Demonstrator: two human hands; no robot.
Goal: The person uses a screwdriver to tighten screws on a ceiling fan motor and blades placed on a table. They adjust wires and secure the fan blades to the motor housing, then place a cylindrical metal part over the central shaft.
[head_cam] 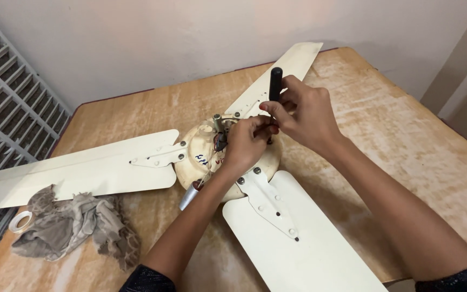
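Observation:
A cream ceiling fan lies flat on a worn wooden table (395, 124), its round motor housing (198, 157) in the middle and three blades (82, 173) spreading out. My right hand (306, 116) grips a black-handled screwdriver (275, 84) held upright over the housing's far side. My left hand (247, 141) rests on top of the housing with its fingertips pinched at the screwdriver's lower end, beside the short central shaft (218, 123) and dark wires. The tool's tip is hidden by my fingers.
A crumpled brownish rag (74, 224) lies near the left blade, with a roll of white tape (21, 220) beside it at the table's left edge. A small metal cylinder (188, 196) sits against the housing. A white grille (6, 108) stands on the left, a wall behind.

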